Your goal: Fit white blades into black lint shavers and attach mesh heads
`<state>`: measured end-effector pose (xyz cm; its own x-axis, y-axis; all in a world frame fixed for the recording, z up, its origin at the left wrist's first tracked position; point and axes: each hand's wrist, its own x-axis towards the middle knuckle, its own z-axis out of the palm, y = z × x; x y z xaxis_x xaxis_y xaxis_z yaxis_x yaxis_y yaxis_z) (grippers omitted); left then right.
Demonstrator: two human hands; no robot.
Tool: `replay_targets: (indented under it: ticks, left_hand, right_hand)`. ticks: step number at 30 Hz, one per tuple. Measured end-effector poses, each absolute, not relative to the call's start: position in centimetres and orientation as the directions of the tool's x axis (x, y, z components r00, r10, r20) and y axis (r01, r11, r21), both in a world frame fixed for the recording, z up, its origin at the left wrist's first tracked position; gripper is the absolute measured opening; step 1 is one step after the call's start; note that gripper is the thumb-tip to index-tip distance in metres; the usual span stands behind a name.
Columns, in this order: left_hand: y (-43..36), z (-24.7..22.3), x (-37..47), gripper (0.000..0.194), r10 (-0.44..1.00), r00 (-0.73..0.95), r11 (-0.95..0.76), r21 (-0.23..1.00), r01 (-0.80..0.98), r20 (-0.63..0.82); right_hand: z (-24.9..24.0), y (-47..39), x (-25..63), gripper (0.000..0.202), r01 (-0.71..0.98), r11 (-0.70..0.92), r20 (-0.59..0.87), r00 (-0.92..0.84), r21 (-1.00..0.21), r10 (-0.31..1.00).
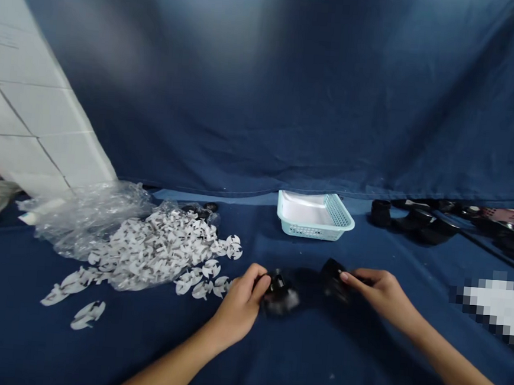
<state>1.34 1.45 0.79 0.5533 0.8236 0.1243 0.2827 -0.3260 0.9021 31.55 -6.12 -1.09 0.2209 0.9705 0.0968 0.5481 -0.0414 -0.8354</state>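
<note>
My left hand (245,298) is closed on a round black part (277,286) with a shiny top and a pale, blurred underside. To its right, my right hand (376,291) pinches a black cup-like part (334,273), its lower side smeared by motion. The two black parts are held apart, a little above the blue cloth. Left of my left hand lies a heap of white plastic pieces with curved blades (159,247), several of them scattered loose at its edge. What the black parts exactly are, I cannot make out.
A light-blue perforated basket (311,231) with a white lining stands at the back. Clear plastic bagging (86,214) lies at the left beside a white tiled wall (32,109). Black parts (427,227) are gathered at the back right. A dark blue curtain (292,88) hangs behind.
</note>
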Motion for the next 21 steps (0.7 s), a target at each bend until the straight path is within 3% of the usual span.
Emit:
replay_targets:
  ticks: [3,6,11,14,17,21]
  left_hand:
    - [1.9,1.1,0.6,0.023,0.749,0.614,-0.511,0.809,0.292,0.251]
    - [1.9,0.6,0.2,0.019,0.685,0.667,-0.576,0.778,0.25,0.293]
    - [1.3,-0.3,-0.2,0.011,0.63,0.706,-0.63,0.745,0.221,0.323]
    - [1.0,-0.6,-0.6,0.011,0.623,0.708,-0.644,0.732,0.223,0.333]
    - [0.8,-1.0,-0.8,0.018,0.631,0.71,-0.643,0.723,0.252,0.313]
    - [0.8,-1.4,-0.6,0.044,0.668,0.688,-0.607,0.743,0.281,0.286]
  right_hand:
    - [-1.3,-5.8,32.9,0.04,0.655,0.049,0.213,0.173,-0.754,0.962]
    - [-2.0,-5.7,33.3,0.043,0.72,0.094,0.266,0.128,-0.687,0.956]
    - [-2.4,-5.3,33.2,0.042,0.758,0.087,0.222,0.078,-0.647,0.972]
    - [-1.4,-5.2,33.0,0.049,0.825,0.115,0.22,0.012,-0.553,0.975]
    - [1.1,-4.7,31.2,0.057,0.901,0.193,0.345,-0.052,-0.388,0.937]
    - [5.3,-1.8,24.7,0.03,0.917,0.309,0.495,-0.152,-0.253,0.856]
